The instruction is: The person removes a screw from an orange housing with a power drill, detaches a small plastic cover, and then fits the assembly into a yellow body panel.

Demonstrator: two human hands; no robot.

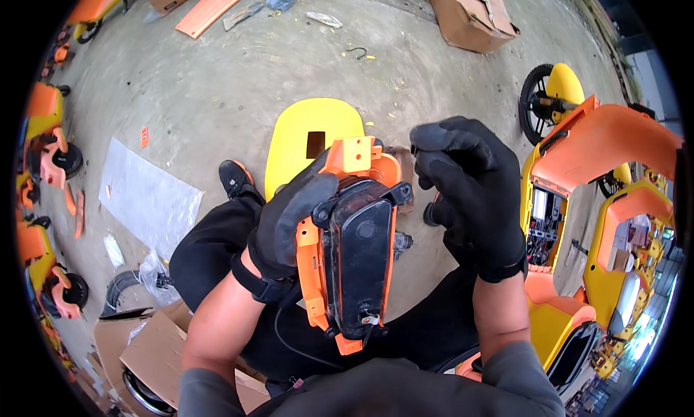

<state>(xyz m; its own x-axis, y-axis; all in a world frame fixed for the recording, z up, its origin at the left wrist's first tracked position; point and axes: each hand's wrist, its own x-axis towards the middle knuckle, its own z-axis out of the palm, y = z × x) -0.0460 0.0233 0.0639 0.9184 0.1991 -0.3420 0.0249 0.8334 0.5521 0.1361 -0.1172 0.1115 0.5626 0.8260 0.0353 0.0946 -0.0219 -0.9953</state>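
In front of me, my left hand (289, 218), in a black glove, grips the side of an orange plastic frame (311, 283). Fitted into that frame is a long black housing (363, 261) with rounded ends, mounting ears and a small connector near its lower end. My right hand (466, 178), gloved as well, is raised to the right of the housing, apart from it. Its fingers are curled with the tips drawn together; whatever they may pinch is too small to make out. Beyond the left hand, a yellow panel (289, 146) with a rectangular slot lies on the floor.
Orange and yellow scooter bodies (603, 146) stand close on my right, others along the left edge. A cardboard box (473, 16) sits far ahead, and an open carton (155, 352) is at my lower left. Plastic sheeting (148, 193) and an orange panel (210, 11) lie on the concrete.
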